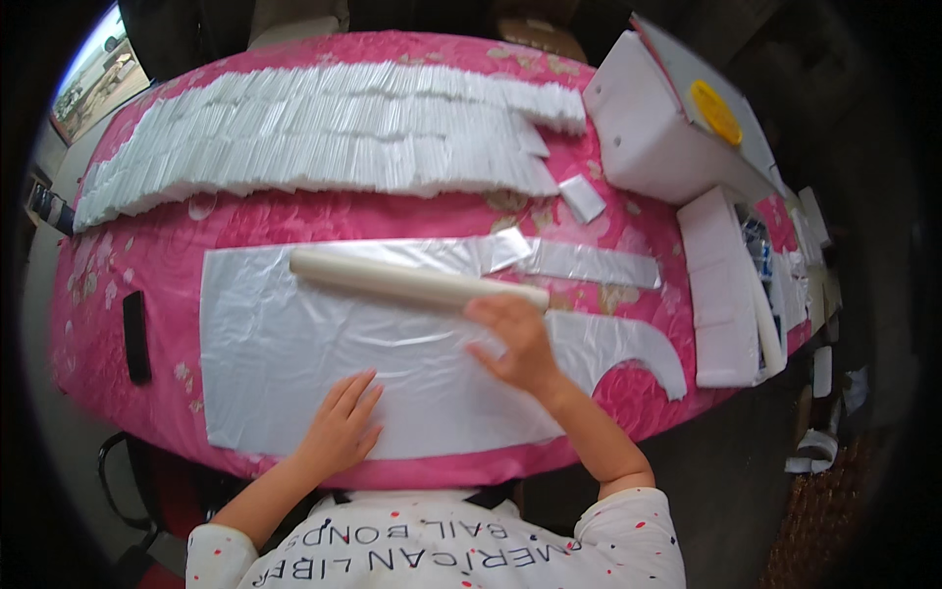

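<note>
A white plastic bag (294,363) is spread flat on the table, with handle-like strips at its right end and a curved cut-out between them. My left hand (340,422) rests on its near edge, fingers stretched out. Over the bag's far part lies a cream-coloured tube (392,279), slightly slanted. My right hand (515,344) is at the tube's right end, fingertips over it and thumb held apart; whether they press on it I cannot tell. Beyond the tube's right half, a small folded white piece (507,249) sits on the bag's far strip.
Long rows of folded white plastic bags (324,133) cover the far side of the pink flowered tablecloth (294,218). Another folded piece (583,198) lies nearby. At right stand a white box (638,123) bearing a yellow ring (715,112), and an open white container (721,294). A black phone-like slab (136,337) lies left.
</note>
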